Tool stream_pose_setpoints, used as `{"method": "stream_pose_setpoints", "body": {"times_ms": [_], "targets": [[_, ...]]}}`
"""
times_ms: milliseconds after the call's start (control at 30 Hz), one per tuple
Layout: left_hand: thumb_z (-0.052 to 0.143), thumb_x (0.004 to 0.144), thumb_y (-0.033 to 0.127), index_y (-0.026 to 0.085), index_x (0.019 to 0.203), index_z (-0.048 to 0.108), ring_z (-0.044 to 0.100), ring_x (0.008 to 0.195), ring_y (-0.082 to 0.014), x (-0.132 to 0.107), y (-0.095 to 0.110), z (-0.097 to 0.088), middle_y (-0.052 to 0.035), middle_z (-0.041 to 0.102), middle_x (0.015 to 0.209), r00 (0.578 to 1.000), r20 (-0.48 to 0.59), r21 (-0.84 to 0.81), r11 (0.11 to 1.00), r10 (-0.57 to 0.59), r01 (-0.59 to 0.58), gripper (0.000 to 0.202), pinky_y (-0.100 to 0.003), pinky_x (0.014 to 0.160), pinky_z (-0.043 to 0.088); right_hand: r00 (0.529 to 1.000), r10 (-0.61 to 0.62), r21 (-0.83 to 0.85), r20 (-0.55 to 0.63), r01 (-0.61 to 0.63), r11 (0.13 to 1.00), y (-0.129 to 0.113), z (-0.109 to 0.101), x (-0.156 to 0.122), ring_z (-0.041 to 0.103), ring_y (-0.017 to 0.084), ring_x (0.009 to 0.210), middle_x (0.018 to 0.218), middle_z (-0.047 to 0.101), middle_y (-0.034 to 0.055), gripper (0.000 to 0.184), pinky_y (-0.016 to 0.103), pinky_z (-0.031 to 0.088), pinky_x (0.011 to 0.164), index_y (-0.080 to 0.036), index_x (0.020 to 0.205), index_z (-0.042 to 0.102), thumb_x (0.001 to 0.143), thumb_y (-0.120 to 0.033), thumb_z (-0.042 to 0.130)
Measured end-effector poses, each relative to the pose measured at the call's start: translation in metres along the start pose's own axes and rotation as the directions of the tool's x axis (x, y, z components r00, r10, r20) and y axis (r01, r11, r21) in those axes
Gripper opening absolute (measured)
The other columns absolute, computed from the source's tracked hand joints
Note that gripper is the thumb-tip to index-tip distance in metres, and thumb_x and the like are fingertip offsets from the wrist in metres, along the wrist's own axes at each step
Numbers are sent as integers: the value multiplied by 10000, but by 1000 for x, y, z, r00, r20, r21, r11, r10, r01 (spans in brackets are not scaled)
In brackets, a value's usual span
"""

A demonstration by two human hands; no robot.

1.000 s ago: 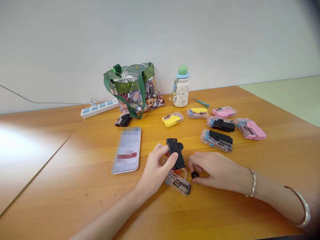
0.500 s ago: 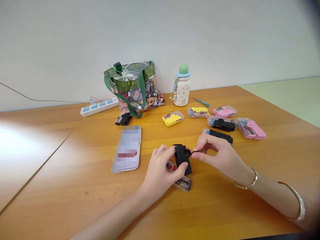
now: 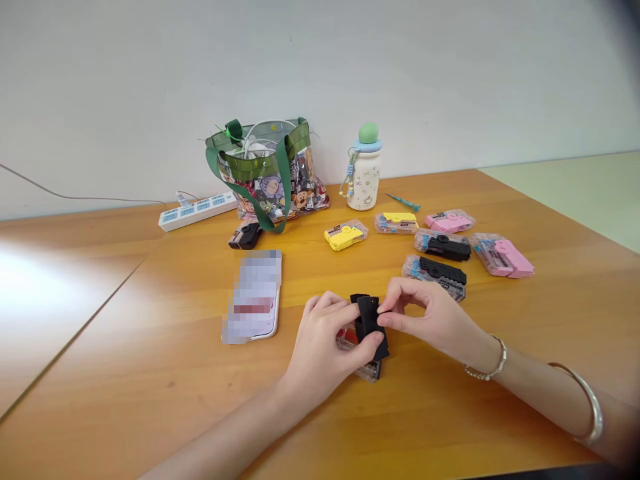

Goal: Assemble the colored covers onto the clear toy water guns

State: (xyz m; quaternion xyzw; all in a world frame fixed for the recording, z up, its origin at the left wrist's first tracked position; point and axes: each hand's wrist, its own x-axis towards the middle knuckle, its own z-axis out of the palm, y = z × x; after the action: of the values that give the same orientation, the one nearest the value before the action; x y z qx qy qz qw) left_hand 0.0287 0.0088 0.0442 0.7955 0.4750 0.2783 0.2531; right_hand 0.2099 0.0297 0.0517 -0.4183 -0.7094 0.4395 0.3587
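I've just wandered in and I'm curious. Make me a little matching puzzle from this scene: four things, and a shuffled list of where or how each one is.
Things:
1. Left hand
2. Phone
3. Bottle
4. Right hand

Descriptions:
A. White body, with a green ball on top
B. A bracelet at the wrist and a bangle farther up the arm
C. Holding the black casing between thumb and fingers
D. Lying flat on the table, left of both hands

Right pairs: 1-C, 2-D, 3-A, 4-B
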Motion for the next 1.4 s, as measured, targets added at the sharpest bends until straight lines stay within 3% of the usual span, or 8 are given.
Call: {"method": "stream_pose_setpoints", "body": {"times_ms": [167, 467, 800, 1133, 1400], "targets": [[595, 786, 269, 195, 665, 549, 458, 707, -164, 0, 1, -1, 33, 529, 604, 1000, -7, 6, 1000, -13, 13, 150, -310, 714, 331, 998, 1, 46, 55, -4, 999, 3, 1, 0, 523, 115, 571, 644, 599, -11, 245, 246, 432, 549, -191, 688, 585, 745, -405, 688], [607, 789, 264, 196, 672, 530, 450, 705, -156, -1, -2, 2, 44, 521, 612, 1000, -13, -13, 1000, -21, 21, 155, -304, 719, 340, 996, -86, -88, -6, 85, 993, 7, 6, -3, 517, 96, 553, 620, 558, -51, 128, 222, 435, 554, -204, 771, 550, 781, -260, 665], [547, 836, 287, 208, 749, 599, 475, 725, -165, -1, 1, -1, 38, 550, 630, 998, -22, 0, 998, -63, 63, 128, -332, 758, 336, 981, -193, -170, -36, 184, 968, 5, 9, -5, 529, 95, 579, 657, 554, -47, 86, 197, 453, 540, -220, 816, 494, 854, -224, 571], [562, 820, 319, 199, 633, 518, 441, 659, -161, -1, 3, 0, 38, 525, 565, 997, 22, 42, 997, -73, 72, 226, -294, 648, 321, 959, -266, -185, -95, 245, 952, 6, 10, -6, 519, 91, 549, 635, 532, -53, 104, 195, 451, 522, -227, 796, 492, 868, -234, 567], [552, 842, 320, 215, 695, 558, 452, 679, -168, -2, 3, 1, 36, 540, 592, 997, 55, -6, 998, -57, 58, 180, -302, 662, 347, 933, -355, -413, -63, 300, 860, 2, 10, -9, 557, 138, 602, 657, 597, -13, 125, 270, 439, 589, -235, 794, 505, 907, -288, 508]]}}
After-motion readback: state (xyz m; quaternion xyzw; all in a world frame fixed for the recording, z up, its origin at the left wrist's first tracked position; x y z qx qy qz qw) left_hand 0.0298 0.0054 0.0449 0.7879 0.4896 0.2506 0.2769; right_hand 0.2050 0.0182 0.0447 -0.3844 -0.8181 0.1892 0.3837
